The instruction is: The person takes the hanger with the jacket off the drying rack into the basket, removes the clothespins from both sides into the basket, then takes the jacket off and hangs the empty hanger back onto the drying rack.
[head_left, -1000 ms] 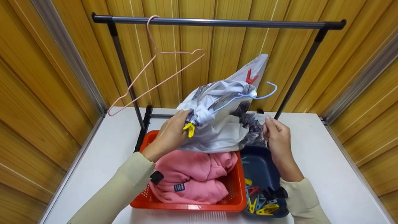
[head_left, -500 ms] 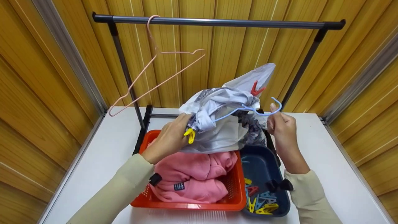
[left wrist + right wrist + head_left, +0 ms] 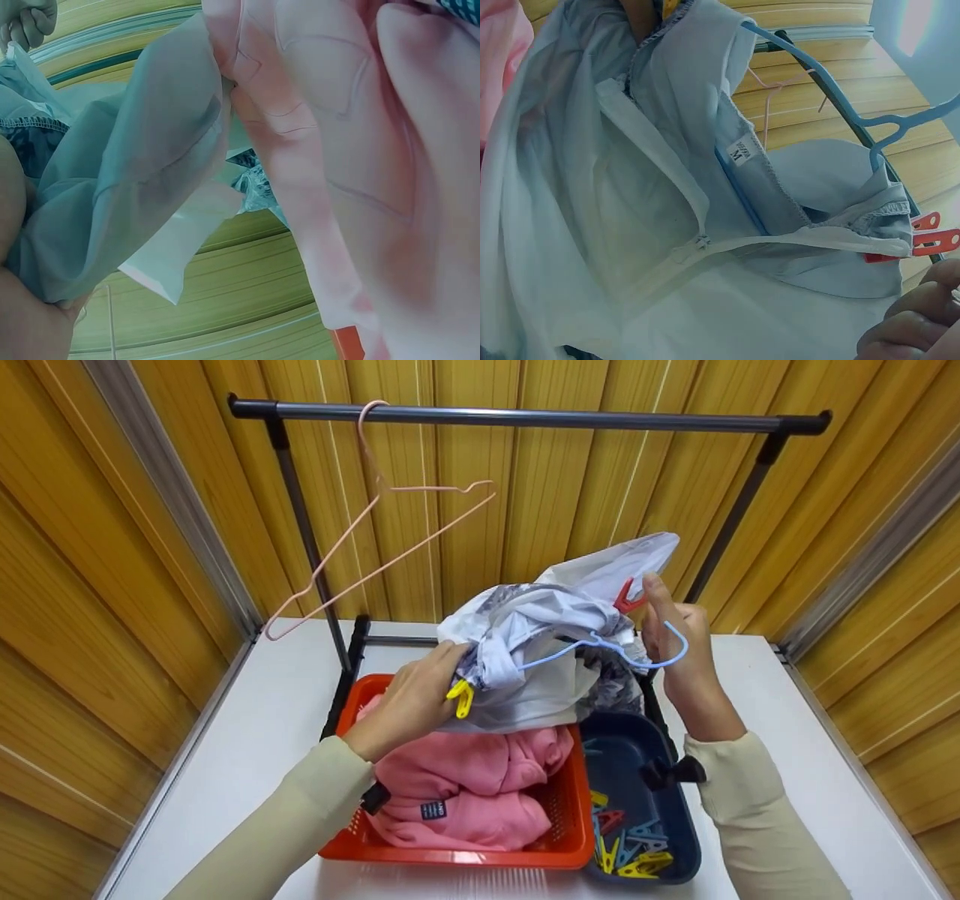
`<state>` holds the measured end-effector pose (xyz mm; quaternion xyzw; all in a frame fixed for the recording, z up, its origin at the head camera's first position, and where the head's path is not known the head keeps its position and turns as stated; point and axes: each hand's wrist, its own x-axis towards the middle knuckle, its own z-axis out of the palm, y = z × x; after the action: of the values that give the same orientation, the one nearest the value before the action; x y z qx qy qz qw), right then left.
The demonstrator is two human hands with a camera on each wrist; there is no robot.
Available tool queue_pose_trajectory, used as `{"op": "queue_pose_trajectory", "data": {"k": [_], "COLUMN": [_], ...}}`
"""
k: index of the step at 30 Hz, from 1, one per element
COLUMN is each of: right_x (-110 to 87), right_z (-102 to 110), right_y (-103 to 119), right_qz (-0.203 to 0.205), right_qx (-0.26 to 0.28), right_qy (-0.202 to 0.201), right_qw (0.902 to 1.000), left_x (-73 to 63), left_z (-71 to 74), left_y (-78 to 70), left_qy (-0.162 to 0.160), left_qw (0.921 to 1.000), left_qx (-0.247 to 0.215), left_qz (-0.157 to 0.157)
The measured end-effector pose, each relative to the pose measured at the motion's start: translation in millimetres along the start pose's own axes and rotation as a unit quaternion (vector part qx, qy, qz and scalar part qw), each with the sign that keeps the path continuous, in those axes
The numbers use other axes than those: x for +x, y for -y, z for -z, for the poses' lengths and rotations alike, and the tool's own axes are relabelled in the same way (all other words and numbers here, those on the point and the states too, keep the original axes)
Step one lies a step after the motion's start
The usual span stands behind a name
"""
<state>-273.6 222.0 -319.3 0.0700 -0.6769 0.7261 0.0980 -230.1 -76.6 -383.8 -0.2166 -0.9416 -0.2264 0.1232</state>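
A white and dark-patterned shirt (image 3: 559, 611) hangs on a light blue hanger (image 3: 630, 658), above the baskets. My left hand (image 3: 416, 690) grips the shirt at its left shoulder, where a yellow clothespin (image 3: 462, 697) is clipped. Fingers curled and thumb raised, my right hand (image 3: 679, 660) is beside the hanger's hook, close to a red clothespin (image 3: 628, 596) on the other shoulder. In the right wrist view, that red clothespin (image 3: 934, 241) bites the shirt fabric just above the curled fingers (image 3: 907, 330). A size label (image 3: 741, 150) shows inside the collar.
A red basket (image 3: 450, 857) holds a pink garment (image 3: 457, 780). Beside it, a dark blue bin (image 3: 630, 739) contains several clothespins (image 3: 626, 847). Behind stands a black clothes rack (image 3: 570, 418), with a pink hanger (image 3: 382, 562) on its rail.
The hanger's hook and the red clothespin have come down and slightly right. My right hand has risen from the lower shirt fabric to beside the hook. My left hand keeps its grip, slightly lower.
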Motion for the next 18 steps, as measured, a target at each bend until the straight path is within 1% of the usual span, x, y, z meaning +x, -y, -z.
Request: {"op": "queue_pose_trajectory", "data": {"k": [2,5,7,9,14,18], "right_x": [2.3,5.9,7.6,8.3,6.4,5.1], "right_z": [0.0,0.2,0.7,1.3,3.1,5.3], "right_y": [1.9,3.6,3.7,3.2,0.7,-0.8], "right_qz": [-0.009,-0.016,-0.018,-0.016,-0.006,-0.002], "right_qx": [-0.03,-0.089,-0.114,-0.126,-0.089,-0.046], "right_qy": [-0.005,-0.017,-0.021,-0.022,0.002,0.021], "right_qw": [0.9995,0.9957,0.993,0.9917,0.996,0.9987], "left_x": [-0.5,-1.2,-1.6,-1.9,-2.1,-2.0], "left_z": [-0.4,-1.4,-2.4,-3.5,-4.4,-4.3], "left_y": [0.1,0.8,1.4,2.2,4.0,5.2], "left_qy": [-0.001,-0.009,-0.018,-0.025,-0.023,-0.018], "left_qw": [1.0,0.9999,0.9996,0.9992,0.9996,0.9997], "left_qx": [0.0,0.008,0.012,0.016,0.004,-0.012], "left_qz": [-0.002,-0.012,-0.021,-0.027,-0.018,-0.011]}}
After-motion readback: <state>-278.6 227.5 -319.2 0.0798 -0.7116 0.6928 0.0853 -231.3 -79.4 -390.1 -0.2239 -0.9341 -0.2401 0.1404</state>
